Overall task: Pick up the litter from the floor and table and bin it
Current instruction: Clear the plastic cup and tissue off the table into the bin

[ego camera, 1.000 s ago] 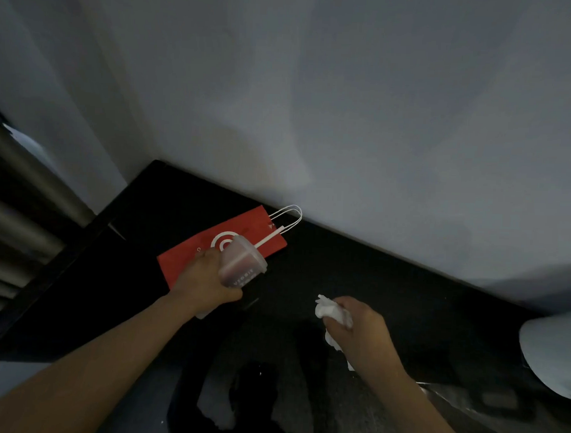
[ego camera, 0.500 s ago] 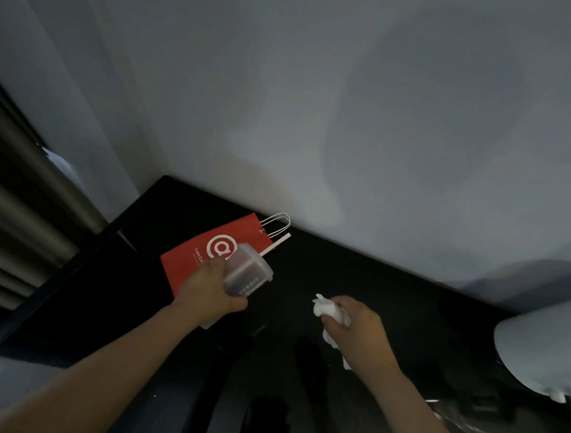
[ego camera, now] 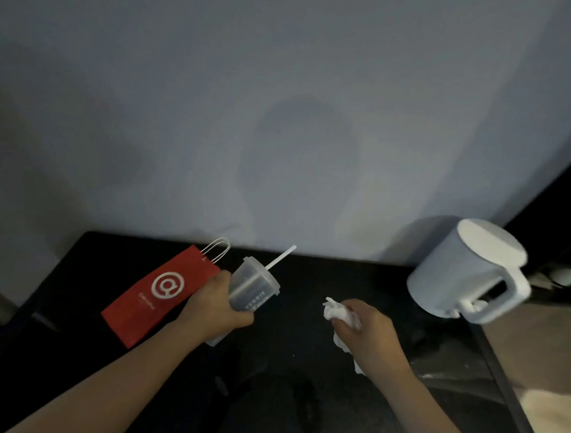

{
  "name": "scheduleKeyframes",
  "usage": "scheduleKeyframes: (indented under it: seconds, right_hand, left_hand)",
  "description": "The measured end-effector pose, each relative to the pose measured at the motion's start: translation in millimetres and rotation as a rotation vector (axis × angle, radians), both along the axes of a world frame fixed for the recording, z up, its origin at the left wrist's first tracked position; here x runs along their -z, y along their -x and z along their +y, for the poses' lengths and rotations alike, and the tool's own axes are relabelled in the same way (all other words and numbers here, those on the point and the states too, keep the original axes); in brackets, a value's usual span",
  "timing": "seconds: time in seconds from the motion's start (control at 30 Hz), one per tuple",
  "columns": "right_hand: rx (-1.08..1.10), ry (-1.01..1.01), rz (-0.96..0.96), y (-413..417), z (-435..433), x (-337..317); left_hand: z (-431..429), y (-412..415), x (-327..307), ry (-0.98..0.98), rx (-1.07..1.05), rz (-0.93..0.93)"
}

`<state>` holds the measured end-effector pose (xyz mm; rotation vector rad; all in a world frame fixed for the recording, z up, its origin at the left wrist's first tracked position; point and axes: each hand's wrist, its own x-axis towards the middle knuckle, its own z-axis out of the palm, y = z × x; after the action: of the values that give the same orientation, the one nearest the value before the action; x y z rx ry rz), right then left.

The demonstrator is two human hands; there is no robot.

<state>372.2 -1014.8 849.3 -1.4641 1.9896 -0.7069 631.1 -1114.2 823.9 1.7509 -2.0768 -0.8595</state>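
Left hand (ego camera: 216, 308): fingers curled round a clear lidded cup (ego camera: 254, 288), which is tilted with its white straw (ego camera: 281, 256) pointing to 1 o'clock.
Right hand (ego camera: 369, 331): gripping a crumpled white tissue (ego camera: 337, 313) over the black table (ego camera: 340, 273).
Red paper bag (ego camera: 158, 294): flat on the table, 9 o'clock of the left hand.
White lidded jug (ego camera: 463, 274): 2 o'clock of the right hand, near the wall.

Cup (ego camera: 257, 285) base behind left hand (ego camera: 218, 308); tissue (ego camera: 337, 312) partly inside right hand (ego camera: 367, 332).
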Motion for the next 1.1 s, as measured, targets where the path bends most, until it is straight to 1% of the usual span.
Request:
scheduleKeyframes:
  seconds: [0.2, 0.3, 0.4, 0.5, 0.6, 0.8, 0.93, 1.1]
  right_hand:
    - [0.221, 0.042, -0.037, -2, 71, -27]
    - [0.338, 0.096, 0.028, 8, 109, -41]
    - [0.427, 0.145, 0.078, 25, 145, -51]
    - [0.551, 0.189, 0.173, 50, 182, -59]
    - [0.652, 0.216, 0.198, 75, 219, -68]
    - [0.815, 0.279, 0.193, 133, 311, -87]
    - [0.884, 0.325, 0.155, 175, 386, -103]
    - [0.985, 0.343, 0.205, 233, 477, -116]
  left_hand:
    - [-3, 31, -27, 0.032, 0.263, -0.02]
    - [5, 60, -37, 0.038, 0.371, -0.005]
    - [20, 98, -48, 0.046, 0.489, 0.049]
    - [40, 140, -60, 0.07, 0.601, 0.096]
    - [65, 184, -72, 0.057, 0.719, 0.133]
    - [141, 292, -95, 0.087, 0.898, 0.152]
    - [214, 370, -111, 0.048, 0.98, 0.198]
    - [306, 454, -127, 0.011, 1.078, 0.249]
